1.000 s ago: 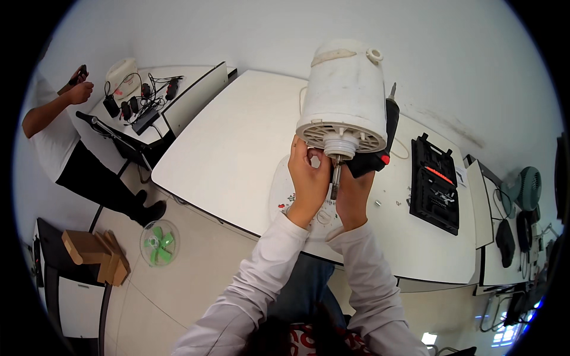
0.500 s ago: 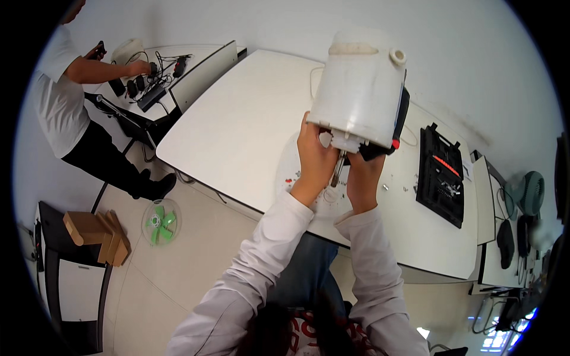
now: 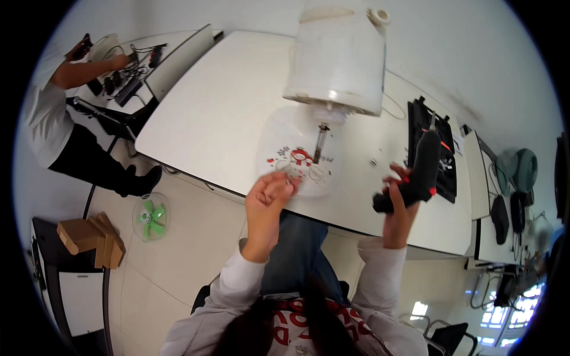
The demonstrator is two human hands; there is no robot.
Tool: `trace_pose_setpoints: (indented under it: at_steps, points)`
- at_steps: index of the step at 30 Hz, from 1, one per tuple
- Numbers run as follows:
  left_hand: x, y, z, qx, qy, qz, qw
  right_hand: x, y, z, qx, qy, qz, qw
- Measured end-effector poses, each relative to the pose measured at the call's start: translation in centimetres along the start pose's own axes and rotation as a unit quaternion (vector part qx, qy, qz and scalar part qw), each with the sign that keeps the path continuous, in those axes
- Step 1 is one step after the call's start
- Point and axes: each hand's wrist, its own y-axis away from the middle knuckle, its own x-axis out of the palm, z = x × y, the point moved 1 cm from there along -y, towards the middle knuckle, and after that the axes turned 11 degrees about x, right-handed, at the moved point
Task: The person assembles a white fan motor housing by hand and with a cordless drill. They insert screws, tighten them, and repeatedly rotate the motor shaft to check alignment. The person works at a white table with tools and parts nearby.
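Note:
My right hand (image 3: 399,204) is closed round a black cordless screwdriver (image 3: 424,163) with red accents, its bit pointing up and away from me. At the table's near edge, my left hand (image 3: 268,202) has its fingers curled with thumb and fingertips together; whatever they may hold is too small to name. Beyond both hands stands a large white rounded housing (image 3: 338,62), stained on top, with a ring-shaped knob (image 3: 379,16). From its near face a metal shaft (image 3: 320,143) sticks out over a pale mat (image 3: 273,133) with a red cartoon print. Neither hand touches the housing.
A black tool case (image 3: 450,185) lies open on the table's right. One small metal part (image 3: 373,161) lies nearer. On the floor at left are a green fan blade (image 3: 153,218) and cardboard boxes (image 3: 89,237). Another person (image 3: 50,113) stands at a cluttered side table.
Both hands have come away from under the housing, back toward me. My right hand has swung the screwdriver out to the right; my left has moved down to the mat's near edge.

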Motion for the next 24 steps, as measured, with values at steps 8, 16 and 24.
trace_pose_setpoints:
  at_steps: [8, 16, 24]
  points:
    - [3.2, 4.3, 4.3, -0.400, 0.214, 0.097, 0.886, -13.5, 6.0, 1.8, -0.010, 0.571, -0.016, 0.821]
    - [6.0, 4.8, 4.4, -0.392, 0.257, 0.106, 0.877, -14.1, 2.4, 0.3, -0.063, 0.706, 0.062, 0.702]
    - [6.9, 5.0, 2.8, -0.275, 0.105, 0.108, 0.950, -13.2, 0.2, 0.6, -0.138, 0.696, 0.057, 0.702]
